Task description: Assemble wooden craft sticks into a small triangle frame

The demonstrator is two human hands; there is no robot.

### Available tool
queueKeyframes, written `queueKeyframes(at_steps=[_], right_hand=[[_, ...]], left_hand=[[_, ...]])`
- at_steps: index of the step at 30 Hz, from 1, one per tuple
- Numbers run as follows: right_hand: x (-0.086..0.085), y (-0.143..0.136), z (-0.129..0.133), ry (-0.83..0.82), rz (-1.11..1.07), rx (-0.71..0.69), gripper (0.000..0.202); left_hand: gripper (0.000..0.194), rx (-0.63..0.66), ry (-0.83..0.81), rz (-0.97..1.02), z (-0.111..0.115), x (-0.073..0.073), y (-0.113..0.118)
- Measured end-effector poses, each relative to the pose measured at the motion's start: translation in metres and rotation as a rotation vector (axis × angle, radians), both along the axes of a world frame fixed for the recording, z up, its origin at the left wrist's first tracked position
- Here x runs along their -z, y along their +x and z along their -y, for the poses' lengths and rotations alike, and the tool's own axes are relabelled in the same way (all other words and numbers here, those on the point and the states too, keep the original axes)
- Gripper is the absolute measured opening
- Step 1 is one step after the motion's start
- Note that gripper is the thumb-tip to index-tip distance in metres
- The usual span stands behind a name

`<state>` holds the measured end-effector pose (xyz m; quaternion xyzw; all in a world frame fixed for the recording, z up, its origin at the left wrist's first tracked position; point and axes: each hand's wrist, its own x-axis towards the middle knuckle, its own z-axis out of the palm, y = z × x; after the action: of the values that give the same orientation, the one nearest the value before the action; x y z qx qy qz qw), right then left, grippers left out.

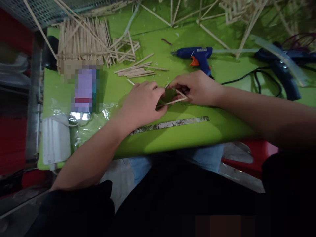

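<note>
Between my two hands is a small frame of thin wooden sticks (175, 100), held just above the green table. My left hand (144, 100) closes its fingers on the frame's left side, hiding that part. On the other side, my right hand (198, 89) pinches the frame near a corner with thumb and fingers. A blue glue gun (195, 52) with an orange trigger lies just beyond my right hand. Several loose short sticks (138, 70) lie beyond my left hand. Nearer my body, a worn metal strip (170, 124) rests flat on the table.
A pile of long sticks (84, 39) and a small stick star (125, 47) are at the back left. A second glue gun (283, 65) with a black cord lies at right. A white power bank (56, 140) sits by the table's left edge. Stick structures (172, 24) stand along the back.
</note>
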<state>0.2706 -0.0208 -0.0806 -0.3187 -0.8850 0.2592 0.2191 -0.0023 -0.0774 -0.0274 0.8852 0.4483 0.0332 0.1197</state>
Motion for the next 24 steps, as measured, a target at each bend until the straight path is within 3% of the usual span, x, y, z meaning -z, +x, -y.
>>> queueKeyframes(at_steps=[11,17,24], right_hand=[[-0.009,0.008,0.003,-0.109,-0.074,-0.009,0.036],[-0.015,0.017,0.009,-0.102,0.022,-0.007,0.037],[-0.025,0.025,0.011,0.054,0.093,-0.08,0.035]], left_hand=[[0.026,-0.004,-0.012,0.031,-0.001,0.001,-0.003],[0.023,-0.009,-0.017,0.028,0.0,0.001,-0.002],[0.021,-0.01,-0.007,0.02,0.0,0.001,-0.002]])
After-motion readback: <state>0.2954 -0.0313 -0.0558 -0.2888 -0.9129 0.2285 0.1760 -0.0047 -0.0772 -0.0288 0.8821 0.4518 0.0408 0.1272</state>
